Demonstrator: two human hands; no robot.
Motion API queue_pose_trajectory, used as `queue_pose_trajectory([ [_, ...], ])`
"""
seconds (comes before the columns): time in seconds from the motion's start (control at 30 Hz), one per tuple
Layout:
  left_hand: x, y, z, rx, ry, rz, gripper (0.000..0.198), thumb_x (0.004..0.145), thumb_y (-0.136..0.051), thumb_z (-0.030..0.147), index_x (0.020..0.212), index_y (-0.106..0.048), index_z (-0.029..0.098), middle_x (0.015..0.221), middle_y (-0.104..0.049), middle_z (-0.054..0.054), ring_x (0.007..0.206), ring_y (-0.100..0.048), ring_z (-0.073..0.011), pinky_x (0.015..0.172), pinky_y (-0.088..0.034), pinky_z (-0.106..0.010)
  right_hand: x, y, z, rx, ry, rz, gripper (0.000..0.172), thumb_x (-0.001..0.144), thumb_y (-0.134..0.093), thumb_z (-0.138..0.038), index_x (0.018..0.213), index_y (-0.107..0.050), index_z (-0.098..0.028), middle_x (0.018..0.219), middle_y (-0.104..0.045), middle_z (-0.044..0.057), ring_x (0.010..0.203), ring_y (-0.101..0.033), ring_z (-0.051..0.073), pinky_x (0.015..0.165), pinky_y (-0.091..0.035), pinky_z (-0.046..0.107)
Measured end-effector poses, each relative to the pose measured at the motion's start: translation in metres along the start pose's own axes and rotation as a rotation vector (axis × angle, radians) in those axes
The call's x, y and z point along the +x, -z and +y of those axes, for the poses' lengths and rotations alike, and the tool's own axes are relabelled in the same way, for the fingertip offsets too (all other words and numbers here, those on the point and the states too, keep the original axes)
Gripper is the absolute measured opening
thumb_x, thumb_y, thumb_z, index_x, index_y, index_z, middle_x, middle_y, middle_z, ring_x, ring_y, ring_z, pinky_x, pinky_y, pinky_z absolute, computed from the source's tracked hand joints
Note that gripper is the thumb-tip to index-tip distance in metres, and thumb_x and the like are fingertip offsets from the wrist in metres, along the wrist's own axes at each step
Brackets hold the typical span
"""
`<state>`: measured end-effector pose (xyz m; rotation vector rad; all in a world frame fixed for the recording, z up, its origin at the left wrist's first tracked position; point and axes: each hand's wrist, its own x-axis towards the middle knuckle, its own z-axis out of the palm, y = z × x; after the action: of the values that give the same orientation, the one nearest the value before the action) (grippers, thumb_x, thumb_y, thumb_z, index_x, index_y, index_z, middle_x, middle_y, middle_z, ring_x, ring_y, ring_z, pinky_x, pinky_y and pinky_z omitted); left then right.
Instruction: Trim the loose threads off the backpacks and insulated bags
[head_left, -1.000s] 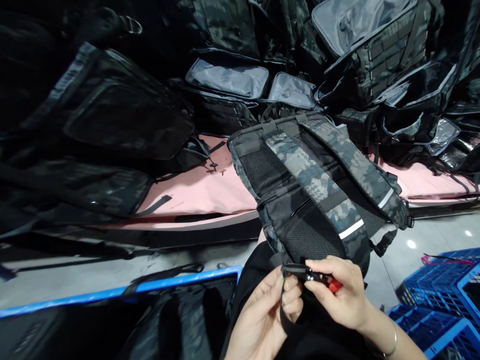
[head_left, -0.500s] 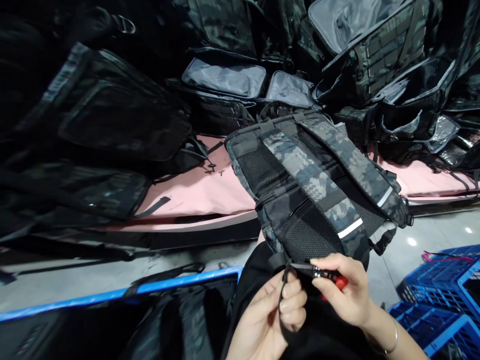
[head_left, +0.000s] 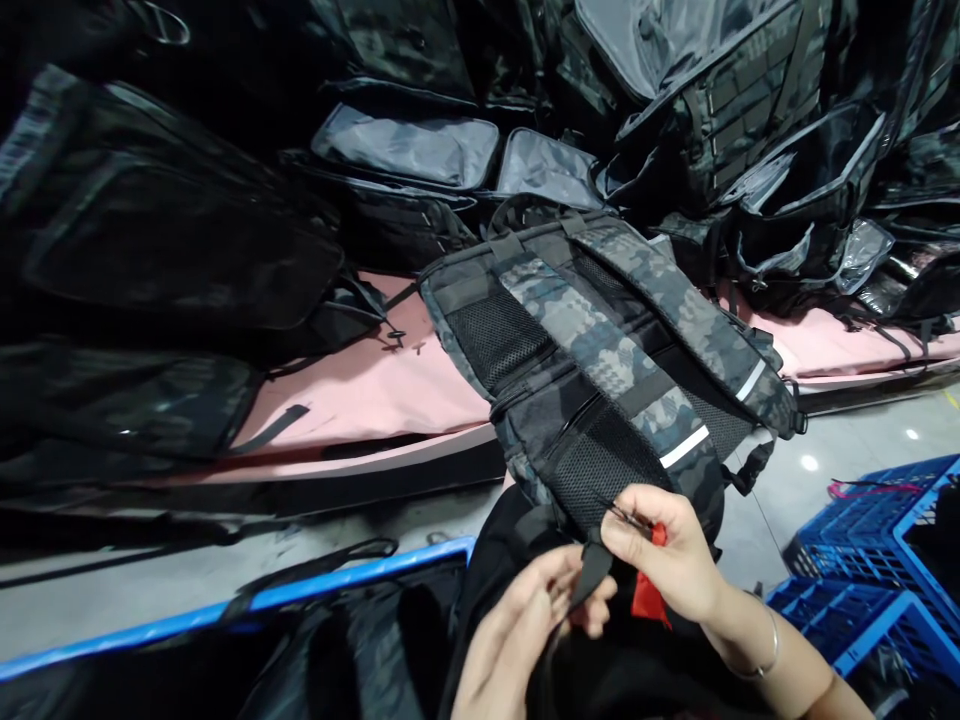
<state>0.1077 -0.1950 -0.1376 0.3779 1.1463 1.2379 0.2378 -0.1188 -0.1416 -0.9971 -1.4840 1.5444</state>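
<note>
No legible text, label, brand or number anywhere in view; the camo backpack (head_left: 592,350) shows only its pattern and plain reflective strips (head_left: 682,447); the black strap (head_left: 592,578) is unmarked. The red piece (head_left: 646,598) is too small and folded to read; the blue crates (head_left: 862,600) show no readable marks.
</note>
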Motion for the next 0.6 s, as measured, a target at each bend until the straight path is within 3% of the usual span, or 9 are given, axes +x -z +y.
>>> queue_pose_trajectory([
  [0.07,-0.001,0.004,0.0,0.248,-0.191,0.173,0.026,0.063,-0.075,0.038,0.081,-0.072,0.02,0.082,-0.067,-0.005,0.078,-0.059,-0.019,0.076,-0.047,-0.026,-0.001,-0.001,0.002,-0.041,0.014,-0.015,0.033,0.079,-0.06,-0.04,0.06,-0.048,-0.016,0.054,-0.041,-0.005,0.05,-0.035,0.006,0.047,-0.031,0.019],
  [0.13,0.0,0.008,0.001,0.411,-0.249,0.249,0.018,0.059,-0.077,0.031,0.073,-0.073,0.021,0.081,-0.068,-0.004,0.076,-0.059,-0.0184,0.075,-0.047,-0.024,-0.001,-0.003,0.004,-0.053,0.011,-0.053,0.029,0.08,-0.06,-0.036,0.062,-0.049,-0.016,0.055,-0.042,-0.005,0.051,-0.036,0.006,0.047,-0.032,0.019],
  [0.27,0.006,0.009,0.003,0.353,-0.202,0.21,0.016,0.066,-0.071,0.035,0.073,-0.071,0.02,0.062,-0.063,-0.001,0.061,-0.055,-0.0147,0.061,-0.045,-0.022,-0.006,-0.001,0.004,-0.103,0.042,-0.028,0.015,0.08,-0.059,-0.031,0.085,-0.055,-0.017,0.062,-0.051,-0.004,0.054,-0.045,0.008,0.05,-0.038,0.02],
  [0.37,0.009,0.006,0.006,0.277,-0.217,0.192,0.017,0.067,-0.07,0.036,0.069,-0.069,0.018,0.056,-0.059,0.0,0.06,-0.052,-0.0132,0.061,-0.044,-0.021,-0.014,0.005,0.004,-0.254,0.186,-0.006,0.025,0.082,-0.055,-0.025,0.106,-0.051,-0.02,0.067,-0.056,-0.003,0.053,-0.048,0.009,0.051,-0.04,0.021],
  [0.5,0.01,0.005,0.008,0.252,-0.233,0.192,0.021,0.066,-0.071,0.038,0.068,-0.068,0.018,0.055,-0.058,0.0,0.06,-0.051,-0.0131,0.061,-0.044,-0.02,-0.021,0.009,0.007,-0.477,0.439,0.006,0.025,0.081,-0.058,-0.023,0.105,-0.053,-0.022,0.08,-0.066,0.001,0.06,-0.059,0.012,0.057,-0.046,0.023],
  [0.6,0.009,0.01,0.005,0.305,-0.228,0.185,0.024,0.066,-0.07,0.043,0.069,-0.069,0.019,0.06,-0.062,-0.001,0.062,-0.054,-0.0155,0.063,-0.046,-0.022,-0.022,0.008,0.011,-0.625,0.531,0.053,0.021,0.082,-0.058,-0.022,0.103,-0.056,-0.022,0.077,-0.069,0.001,0.062,-0.063,0.013,0.06,-0.047,0.024],
])
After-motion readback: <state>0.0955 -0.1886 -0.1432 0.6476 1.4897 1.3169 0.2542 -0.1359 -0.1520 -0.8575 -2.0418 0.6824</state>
